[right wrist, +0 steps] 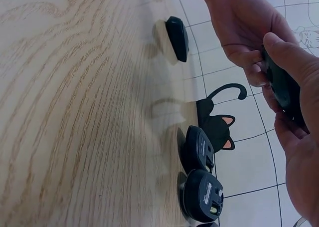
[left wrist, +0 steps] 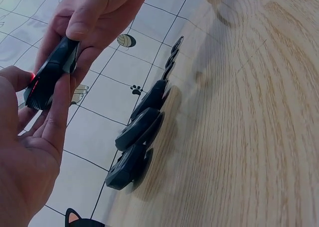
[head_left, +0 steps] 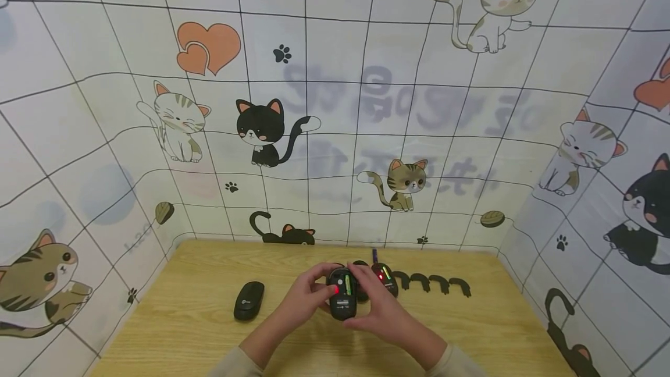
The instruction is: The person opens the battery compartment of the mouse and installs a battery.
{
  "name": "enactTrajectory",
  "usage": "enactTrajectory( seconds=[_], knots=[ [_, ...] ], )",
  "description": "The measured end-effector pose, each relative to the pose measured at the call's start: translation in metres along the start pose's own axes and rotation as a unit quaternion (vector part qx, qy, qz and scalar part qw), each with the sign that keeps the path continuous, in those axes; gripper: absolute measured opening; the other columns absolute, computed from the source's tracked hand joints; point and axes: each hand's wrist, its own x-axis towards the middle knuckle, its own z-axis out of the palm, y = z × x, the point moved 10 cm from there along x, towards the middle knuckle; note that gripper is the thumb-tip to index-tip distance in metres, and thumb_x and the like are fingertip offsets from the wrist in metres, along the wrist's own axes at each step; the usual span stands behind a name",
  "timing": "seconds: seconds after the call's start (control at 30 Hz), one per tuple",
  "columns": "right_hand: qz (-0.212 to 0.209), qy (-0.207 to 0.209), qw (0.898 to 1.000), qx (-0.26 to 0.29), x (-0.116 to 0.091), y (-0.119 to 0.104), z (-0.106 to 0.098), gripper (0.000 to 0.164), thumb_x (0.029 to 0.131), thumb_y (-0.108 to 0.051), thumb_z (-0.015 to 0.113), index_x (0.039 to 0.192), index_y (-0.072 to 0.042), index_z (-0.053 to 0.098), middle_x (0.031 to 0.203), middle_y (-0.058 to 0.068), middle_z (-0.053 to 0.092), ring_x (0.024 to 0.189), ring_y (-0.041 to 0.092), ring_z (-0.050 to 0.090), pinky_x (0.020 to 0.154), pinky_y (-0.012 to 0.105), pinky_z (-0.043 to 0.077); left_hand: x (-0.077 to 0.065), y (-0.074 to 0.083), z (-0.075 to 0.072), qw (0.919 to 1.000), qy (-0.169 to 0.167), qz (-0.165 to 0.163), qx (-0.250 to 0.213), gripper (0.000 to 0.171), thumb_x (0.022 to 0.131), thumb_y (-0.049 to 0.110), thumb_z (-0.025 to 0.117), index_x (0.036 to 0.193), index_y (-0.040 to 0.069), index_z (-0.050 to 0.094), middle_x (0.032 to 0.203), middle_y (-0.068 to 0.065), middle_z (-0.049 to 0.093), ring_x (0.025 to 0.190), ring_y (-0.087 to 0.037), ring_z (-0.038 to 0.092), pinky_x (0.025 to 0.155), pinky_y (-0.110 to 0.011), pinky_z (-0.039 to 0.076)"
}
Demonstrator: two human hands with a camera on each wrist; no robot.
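Both hands hold a black computer mouse [head_left: 342,306] above the table, its underside turned up. On that underside a green battery [head_left: 348,285] lies in the open compartment, and a red light glows by the left thumb. The left hand [head_left: 309,295] grips the mouse's left side, thumb on the underside. Along the other side the right hand [head_left: 384,310] holds it with fingers at the far end and thumb at the near end. In the left wrist view the mouse [left wrist: 52,77] is edge-on between both hands; fingers partly cover the mouse [right wrist: 284,90] in the right wrist view.
Behind the hands, another upturned mouse [head_left: 387,277] shows a battery and a red light, beside a partly hidden black mouse [head_left: 362,294]. Several black arched pieces [head_left: 420,281] line up rightward. A mouse [head_left: 249,301] sits upright at left. Cat-print cloth [head_left: 335,132] surrounds the wooden table [head_left: 199,330].
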Motion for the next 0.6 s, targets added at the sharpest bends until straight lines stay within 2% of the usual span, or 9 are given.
enactTrajectory(
  seconds=[0.1,0.3,0.47,0.6],
  knots=[
    [0.006,-0.002,1.0,-0.004,0.001,0.001,0.001,0.116,0.082,-0.031,0.101,0.175,-0.024,0.032,0.166,-0.001,0.041,0.152,0.027,0.047,0.12,0.054,0.049,-0.001,0.0,-0.001,1.0,-0.002,0.001,0.008,0.045,0.107,0.005,0.064,0.152,0.007,0.06,0.141,-0.021,0.061,0.1,-0.026,0.08,0.076,-0.044,0.07],
    [0.013,0.005,1.0,0.005,0.003,0.006,0.002,0.11,0.086,-0.027,0.099,0.174,-0.02,0.033,0.166,0.002,0.044,0.15,0.03,0.05,0.118,0.056,0.05,-0.002,-0.001,-0.003,0.9999,-0.006,0.005,0.012,0.051,0.108,0.004,0.064,0.158,0.009,0.056,0.145,-0.021,0.056,0.105,-0.025,0.078,0.081,-0.042,0.069],
    [0.031,0.014,0.999,0.029,0.005,0.013,0.002,0.107,0.087,-0.034,0.098,0.172,-0.015,0.037,0.164,0.004,0.048,0.145,0.031,0.056,0.115,0.054,0.052,-0.005,-0.002,-0.004,0.9993,-0.023,0.007,0.027,0.066,0.105,0.006,0.074,0.165,0.013,0.048,0.156,-0.018,0.049,0.113,-0.024,0.073,0.088,-0.036,0.067],
    [0.036,0.013,0.998,0.058,0.008,0.015,0.003,0.107,0.086,-0.034,0.098,0.172,-0.012,0.038,0.162,0.005,0.051,0.142,0.032,0.06,0.114,0.056,0.053,-0.008,-0.003,-0.004,0.9977,-0.049,0.011,0.046,0.084,0.099,0.006,0.083,0.17,0.017,0.041,0.166,-0.015,0.042,0.12,-0.025,0.071,0.092,-0.036,0.066]
  ],
)
